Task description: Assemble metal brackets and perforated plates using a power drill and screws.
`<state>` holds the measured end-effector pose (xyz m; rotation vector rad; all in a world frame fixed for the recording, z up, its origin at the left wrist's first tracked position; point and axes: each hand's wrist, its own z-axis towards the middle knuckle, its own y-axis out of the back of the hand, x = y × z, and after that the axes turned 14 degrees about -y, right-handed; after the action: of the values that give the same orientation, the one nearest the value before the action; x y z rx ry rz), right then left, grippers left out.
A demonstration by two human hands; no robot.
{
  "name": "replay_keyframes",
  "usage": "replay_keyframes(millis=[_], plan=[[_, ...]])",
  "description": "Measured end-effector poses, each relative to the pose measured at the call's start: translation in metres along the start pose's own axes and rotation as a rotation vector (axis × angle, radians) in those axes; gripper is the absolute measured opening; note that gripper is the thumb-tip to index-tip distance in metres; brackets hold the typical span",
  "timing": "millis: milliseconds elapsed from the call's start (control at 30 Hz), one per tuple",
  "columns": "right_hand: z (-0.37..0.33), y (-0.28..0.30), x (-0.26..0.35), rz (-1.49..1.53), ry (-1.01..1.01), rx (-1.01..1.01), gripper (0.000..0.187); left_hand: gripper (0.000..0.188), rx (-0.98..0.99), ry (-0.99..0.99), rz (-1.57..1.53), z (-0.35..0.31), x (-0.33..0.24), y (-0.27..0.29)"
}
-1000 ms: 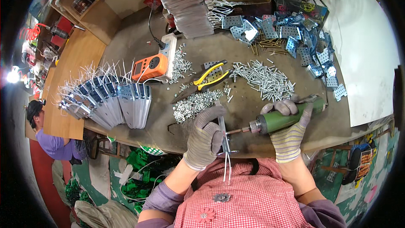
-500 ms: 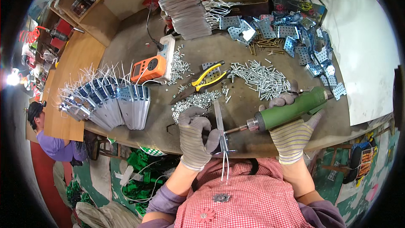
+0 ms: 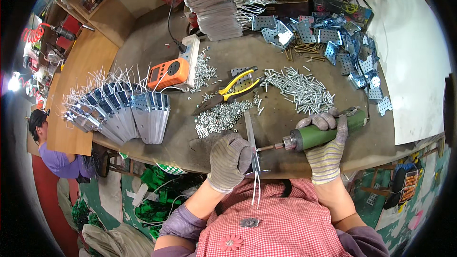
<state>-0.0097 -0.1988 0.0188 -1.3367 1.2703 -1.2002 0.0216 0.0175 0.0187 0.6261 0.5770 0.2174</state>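
Observation:
My left hand (image 3: 227,163), in a striped knit glove, is closed against a flat metal plate (image 3: 249,131) held on edge at the table's front. Two white wires (image 3: 256,191) hang from its near end, over the checked apron. My right hand (image 3: 326,159), gloved too, wraps round a green power screwdriver (image 3: 315,137) lying level. Its bit (image 3: 269,147) points left and reaches the plate's side beside my left fingers. Whatever sits at the bit's tip is too small to make out. Loose nuts (image 3: 216,119) lie just beyond my left hand.
Yellow-handled pliers (image 3: 233,88) rest beside a screw pile (image 3: 302,90). An orange meter (image 3: 166,74) adjoins a power strip (image 3: 190,50). Wired plates stand fanned (image 3: 124,114) at left and stacked (image 3: 214,12) behind. Perforated brackets (image 3: 342,43) heap at back right. Another person (image 3: 57,154) sits far left.
My left fingers have closed in against the plate, where they were more parted and curled. The screwdriver's rear end has dropped nearer to level, and my right thumb now lies over its body.

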Motion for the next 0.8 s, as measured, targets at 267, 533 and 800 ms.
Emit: replay_keyframes(millis=[267, 533, 800], plan=[[0.003, 0.000, -0.001, -0.066, 0.048, 0.076, 0.030, 0.010, 0.041, 0.010, -0.020, 0.001, 0.004, -0.002], [0.007, 0.001, 0.002, 0.018, 0.005, 0.008, 0.038, 0.009, -0.042, 0.245, -0.286, 0.009, 0.004, 0.018], [0.002, 0.008, 0.016, -0.015, -0.001, 0.040, 0.044, 0.019, 0.356, -0.376, 0.330, 0.040, 0.018, 0.029]])
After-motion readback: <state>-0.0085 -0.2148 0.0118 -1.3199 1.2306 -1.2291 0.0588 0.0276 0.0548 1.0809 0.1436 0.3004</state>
